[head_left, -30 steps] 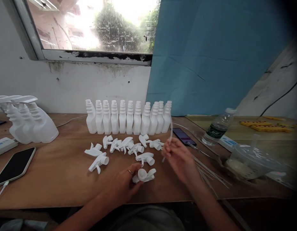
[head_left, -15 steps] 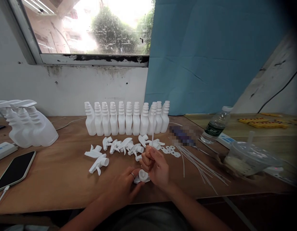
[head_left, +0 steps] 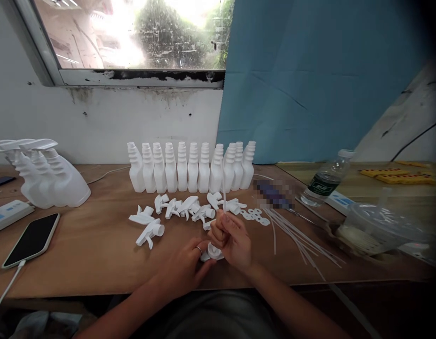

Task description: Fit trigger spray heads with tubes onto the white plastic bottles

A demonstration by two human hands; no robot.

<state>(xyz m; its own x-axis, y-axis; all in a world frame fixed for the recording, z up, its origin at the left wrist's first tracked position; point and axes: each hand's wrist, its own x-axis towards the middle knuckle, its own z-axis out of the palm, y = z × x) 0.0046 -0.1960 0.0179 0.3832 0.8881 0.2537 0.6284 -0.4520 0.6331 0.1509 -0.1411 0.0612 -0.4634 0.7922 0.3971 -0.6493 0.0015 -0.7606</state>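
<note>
My left hand [head_left: 191, 263], a ring on one finger, is closed around a white trigger spray head [head_left: 214, 252] low over the table's front, its round collar facing up. Just above and to the right, my right hand [head_left: 233, 238] is a fist gripping a thin white dip tube [head_left: 224, 190] that sticks up out of it. The tube's lower end is hidden by the fingers. Several loose spray heads [head_left: 187, 205] lie on the table beyond my hands. White washers [head_left: 255, 215] and a bundle of more tubes [head_left: 298, 238] are to their right.
A row of white bottles [head_left: 182, 172] stands along the wall. Assembled spray bottles [head_left: 59, 181], a phone [head_left: 31, 240] and a power strip [head_left: 9, 214] are at left. At right are a water bottle [head_left: 325, 181] and a lidded plastic cup [head_left: 373, 226]. The table's front edge runs close to me.
My view has tilted down slightly and shifted left. Both hands keep their grips on the spray head and the tube, with little other movement.
</note>
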